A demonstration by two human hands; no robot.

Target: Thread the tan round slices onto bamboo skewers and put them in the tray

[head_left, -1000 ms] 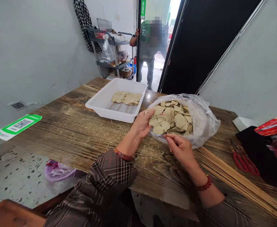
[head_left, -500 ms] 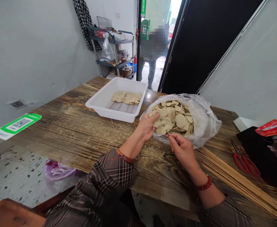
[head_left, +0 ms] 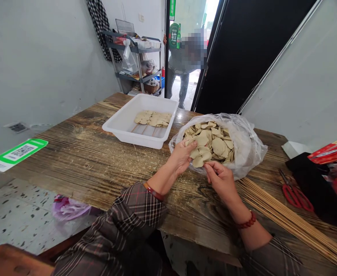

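My left hand [head_left: 182,154] grips several thin beige round slices [head_left: 200,154] at the near left edge of a clear plastic bag [head_left: 247,147]. The bag is open and full of the same slices [head_left: 220,147]. Just right of it my right hand [head_left: 220,178] is closed in a pinch by the lower edge of the held slices; what lies between its fingertips is too small to make out. To the left stands a white tray [head_left: 119,130] with skewered slices [head_left: 152,118] in it, their sticks pointing toward me.
A bundle of thin wooden sticks [head_left: 292,220] lies at the right, beside red-handled scissors [head_left: 296,196] and a black cloth [head_left: 314,184]. A green-and-white QR card [head_left: 19,152] is at the left edge. Beyond the table are a shelf cart [head_left: 139,50] and a person [head_left: 182,61] in the doorway.
My left hand has shifted slightly right with the slices, closer to my right hand. The person in the doorway has moved an arm a little.
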